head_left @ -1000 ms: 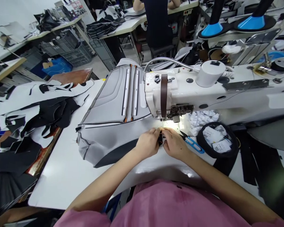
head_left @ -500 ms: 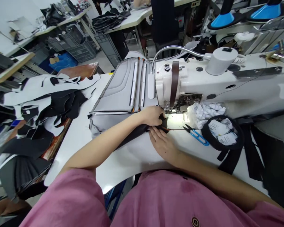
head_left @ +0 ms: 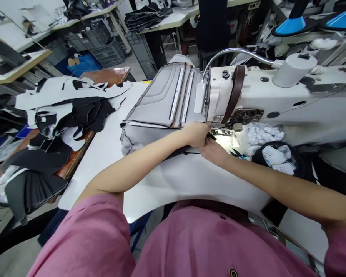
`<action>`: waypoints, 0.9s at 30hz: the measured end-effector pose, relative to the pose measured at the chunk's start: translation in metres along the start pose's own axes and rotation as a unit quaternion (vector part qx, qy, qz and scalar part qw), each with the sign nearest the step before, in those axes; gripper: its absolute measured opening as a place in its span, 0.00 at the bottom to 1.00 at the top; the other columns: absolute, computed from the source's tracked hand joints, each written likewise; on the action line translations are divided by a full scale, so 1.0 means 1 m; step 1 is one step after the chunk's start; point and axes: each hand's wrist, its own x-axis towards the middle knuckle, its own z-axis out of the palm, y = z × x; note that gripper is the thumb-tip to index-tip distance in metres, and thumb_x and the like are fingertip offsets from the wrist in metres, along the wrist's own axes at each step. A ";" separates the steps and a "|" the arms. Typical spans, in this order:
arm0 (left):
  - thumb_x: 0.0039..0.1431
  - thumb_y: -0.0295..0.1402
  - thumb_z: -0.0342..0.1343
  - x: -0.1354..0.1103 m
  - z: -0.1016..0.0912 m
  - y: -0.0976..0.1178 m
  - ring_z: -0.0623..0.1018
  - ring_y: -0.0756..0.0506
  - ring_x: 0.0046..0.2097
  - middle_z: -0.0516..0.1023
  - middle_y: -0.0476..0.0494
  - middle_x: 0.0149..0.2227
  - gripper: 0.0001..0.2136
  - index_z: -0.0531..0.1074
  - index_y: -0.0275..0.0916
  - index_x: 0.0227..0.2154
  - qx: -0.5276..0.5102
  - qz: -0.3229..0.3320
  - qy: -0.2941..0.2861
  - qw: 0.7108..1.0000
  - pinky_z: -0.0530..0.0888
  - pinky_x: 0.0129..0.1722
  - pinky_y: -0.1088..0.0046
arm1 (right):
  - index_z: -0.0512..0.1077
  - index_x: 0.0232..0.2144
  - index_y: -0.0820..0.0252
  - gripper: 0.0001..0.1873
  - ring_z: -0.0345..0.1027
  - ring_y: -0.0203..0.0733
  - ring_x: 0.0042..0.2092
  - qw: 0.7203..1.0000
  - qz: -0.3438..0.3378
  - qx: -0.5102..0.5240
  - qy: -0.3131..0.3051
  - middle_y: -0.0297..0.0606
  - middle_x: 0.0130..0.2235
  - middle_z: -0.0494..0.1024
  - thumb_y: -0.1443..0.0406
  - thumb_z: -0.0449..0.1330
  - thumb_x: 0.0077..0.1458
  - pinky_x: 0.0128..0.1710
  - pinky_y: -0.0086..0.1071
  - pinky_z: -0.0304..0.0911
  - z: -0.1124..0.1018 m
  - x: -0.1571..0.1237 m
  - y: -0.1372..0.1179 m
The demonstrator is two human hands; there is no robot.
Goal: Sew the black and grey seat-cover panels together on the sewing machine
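A grey padded fabric piece (head_left: 152, 98) with dark edging, zipper-like strips and orange tabs lies on the white sewing table (head_left: 173, 184), its right side close against the sewing machine (head_left: 253, 90). My left hand (head_left: 196, 134) is closed on the near right corner of this piece, just left of the lit needle area. Close against it, my right hand (head_left: 215, 151) has its fingers bent around the dark edge at the same corner. The fingertips of both hands are partly hidden. Blue-handled thread snips (head_left: 240, 154) lie right of my right hand, partly covered by the forearm.
A black round holder (head_left: 266, 157) with white labels and a heap of small white pieces (head_left: 261, 132) sit beneath the machine arm. Cut black and white fabric scraps (head_left: 75, 111) are piled on the left. Grey crates (head_left: 106, 50) stand behind.
My right hand has gone from lying flat on the fabric to closed fingers beside my left hand. The view has shifted, and my right forearm now covers part of the snips.
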 end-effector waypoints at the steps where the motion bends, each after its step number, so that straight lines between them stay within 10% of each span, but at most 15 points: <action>1: 0.47 0.27 0.56 -0.001 0.001 0.001 0.77 0.38 0.45 0.79 0.38 0.42 0.21 0.75 0.39 0.47 -0.004 0.000 0.001 1.000 0.74 0.43 0.66 | 0.76 0.42 0.74 0.20 0.71 0.51 0.43 1.000 0.006 0.002 -0.017 0.56 0.40 0.78 0.81 0.48 0.53 0.47 0.43 0.62 -0.002 0.001 0.003; 10: 0.45 0.28 0.57 0.002 0.003 -0.010 0.76 0.39 0.49 0.78 0.43 0.47 0.24 0.73 0.43 0.49 -0.030 0.027 -0.024 0.999 0.74 0.46 0.67 | 0.76 0.36 0.80 0.18 0.71 0.56 0.38 0.996 0.085 0.027 -0.027 0.62 0.33 0.76 0.81 0.47 0.52 0.38 0.47 0.62 -0.011 0.002 -0.017; 16: 0.44 0.27 0.56 0.003 0.003 -0.011 0.76 0.40 0.50 0.78 0.44 0.48 0.26 0.72 0.44 0.50 -0.036 0.048 -0.034 0.998 0.74 0.46 0.69 | 0.75 0.31 0.67 0.11 0.70 0.42 0.31 0.993 0.029 0.115 0.007 0.46 0.29 0.77 0.74 0.52 0.56 0.29 0.32 0.62 -0.023 -0.011 -0.038; 22: 0.49 0.26 0.52 -0.003 0.035 0.013 0.78 0.38 0.47 0.79 0.39 0.44 0.22 0.72 0.39 0.49 -0.014 -0.010 -0.040 0.999 0.75 0.45 0.65 | 0.73 0.36 0.67 0.14 0.72 0.42 0.45 0.934 -0.002 0.233 0.269 0.48 0.41 0.79 0.69 0.47 0.64 0.49 0.34 0.65 0.009 -0.058 -0.082; 27: 0.52 0.24 0.49 -0.010 0.052 0.028 0.79 0.39 0.43 0.79 0.38 0.43 0.22 0.69 0.38 0.51 -0.028 -0.048 -0.008 0.998 0.76 0.42 0.65 | 0.71 0.48 0.72 0.16 0.66 0.50 0.55 0.957 0.063 0.188 0.212 0.53 0.48 0.76 0.73 0.51 0.60 0.57 0.46 0.60 0.021 -0.075 -0.063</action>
